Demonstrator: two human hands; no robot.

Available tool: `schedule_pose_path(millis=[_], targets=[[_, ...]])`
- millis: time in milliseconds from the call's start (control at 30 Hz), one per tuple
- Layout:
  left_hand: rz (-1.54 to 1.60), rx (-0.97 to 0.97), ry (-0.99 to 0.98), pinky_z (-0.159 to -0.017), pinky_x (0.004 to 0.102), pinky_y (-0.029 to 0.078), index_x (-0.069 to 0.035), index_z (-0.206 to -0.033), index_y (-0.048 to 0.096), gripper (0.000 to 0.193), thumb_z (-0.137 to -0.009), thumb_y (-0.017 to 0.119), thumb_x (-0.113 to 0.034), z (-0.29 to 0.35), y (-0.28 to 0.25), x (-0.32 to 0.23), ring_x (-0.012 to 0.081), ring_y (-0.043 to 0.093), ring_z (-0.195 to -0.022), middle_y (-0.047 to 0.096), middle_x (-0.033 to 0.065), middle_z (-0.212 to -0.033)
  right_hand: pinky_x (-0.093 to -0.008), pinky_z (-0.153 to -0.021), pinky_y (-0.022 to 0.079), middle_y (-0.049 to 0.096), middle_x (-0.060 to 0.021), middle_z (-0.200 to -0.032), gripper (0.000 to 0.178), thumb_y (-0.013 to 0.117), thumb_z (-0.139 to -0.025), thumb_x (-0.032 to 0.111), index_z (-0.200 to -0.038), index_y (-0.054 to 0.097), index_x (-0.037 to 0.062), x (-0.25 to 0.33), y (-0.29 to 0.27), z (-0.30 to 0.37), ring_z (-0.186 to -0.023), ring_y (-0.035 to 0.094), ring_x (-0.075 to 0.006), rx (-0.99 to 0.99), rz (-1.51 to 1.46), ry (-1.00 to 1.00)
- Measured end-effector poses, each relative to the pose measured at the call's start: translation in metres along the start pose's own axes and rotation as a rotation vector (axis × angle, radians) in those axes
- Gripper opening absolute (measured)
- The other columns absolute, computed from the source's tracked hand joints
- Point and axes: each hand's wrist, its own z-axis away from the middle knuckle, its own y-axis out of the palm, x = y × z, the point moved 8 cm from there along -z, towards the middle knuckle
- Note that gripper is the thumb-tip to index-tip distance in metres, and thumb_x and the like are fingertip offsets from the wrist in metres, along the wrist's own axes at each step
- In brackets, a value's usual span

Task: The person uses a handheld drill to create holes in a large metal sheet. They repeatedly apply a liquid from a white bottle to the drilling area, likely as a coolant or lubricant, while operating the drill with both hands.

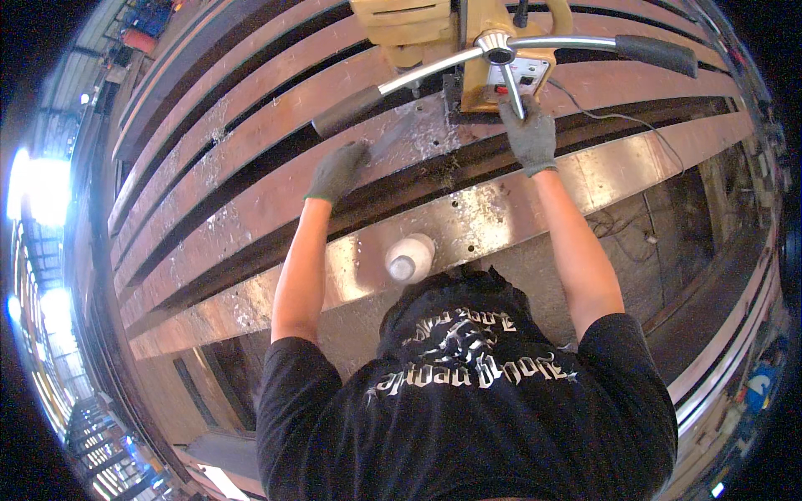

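A yellow magnetic drill (484, 88) stands on one of the steel beams, at the top of the view. Three metal spokes fan out from its hub (498, 52), two of them ending in dark grips. My right hand (532, 138), in a grey glove, is at the lower end of the short spoke, against the drill's control panel (526, 75). Whether its fingers wrap the spoke is unclear. Farther left, my gloved left hand (337, 171) is curled low over the same beam. A blurred greyish shape extends from its fingers toward metal chips (430, 125) beside the drill base.
A whitish bottle (411, 256) stands on the nearest beam (585, 179), close to my body. More long brown steel beams (192, 179) lie side by side with dark gaps between them. A thin cable (618, 118) trails right from the drill. Several holes pierce the nearest beam.
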Motion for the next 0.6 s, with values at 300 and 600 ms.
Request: schedule_pose_path(millis=[300, 600], targets=[[-0.08, 0.04, -0.439, -0.088, 0.055, 0.055, -0.008, -0.112, 0.07, 0.025, -0.093, 0.055, -0.014, -0.008, 0.039, 0.025, 0.0437, 0.07, -0.103, 0.072, 0.024, -0.113, -0.0492, -0.075, 0.054, 0.071, -0.0274, -0.087, 0.054, 0.068, -0.092, 0.05, -0.106, 0.071, -0.0019, -0.004, -0.002, -0.001, -0.086, 0.07, -0.0463, -0.026, -0.002, 0.012], [-0.286, -0.013, -0.751, -0.085, 0.055, 0.056, 0.0, -0.111, 0.067, 0.041, -0.094, 0.066, -0.037, 0.054, -0.062, 0.074, 0.0465, 0.069, -0.1, 0.072, 0.0274, -0.104, -0.0537, -0.072, 0.052, 0.069, -0.0305, -0.086, 0.05, 0.066, -0.096, 0.045, -0.095, 0.07, -0.0046, -0.02, 0.005, 0.023, -0.084, 0.068, -0.0498, -0.047, 0.042, 0.045]])
